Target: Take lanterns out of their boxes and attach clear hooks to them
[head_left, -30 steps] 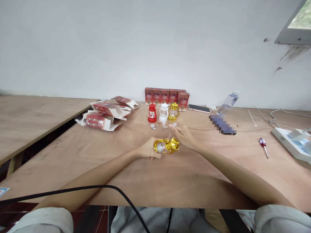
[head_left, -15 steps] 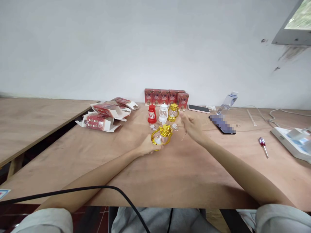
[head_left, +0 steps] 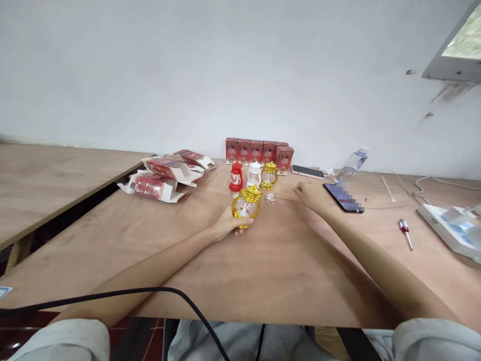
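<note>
My left hand (head_left: 227, 224) is wrapped round the base of a small gold lantern (head_left: 247, 200) with a clear globe and a white piece inside. The lantern stands nearly upright over the table. Off to the right, my right hand (head_left: 307, 194) hovers near the tabletop with its fingers curled together; whatever they may hold is hidden. Behind the held lantern stand a red lantern (head_left: 236, 177), a white lantern (head_left: 254, 173) and a second gold lantern (head_left: 269, 175). A thin wire frame with a white piece (head_left: 270, 198) lies close to them, beside the held lantern.
Red boxes (head_left: 257, 152) line the wall. Opened cartons (head_left: 150, 186) pile up at left. Towards the right are a dark phone (head_left: 342, 197), a pink-edged phone (head_left: 308, 172), a water bottle (head_left: 353, 164), a screwdriver (head_left: 405, 231) and a power strip (head_left: 447, 233). A black cable (head_left: 161, 289) crosses the front.
My left hand has tipped the gold lantern more upright. My right hand has moved right, away from the lanterns, and its fingers are more curled.
</note>
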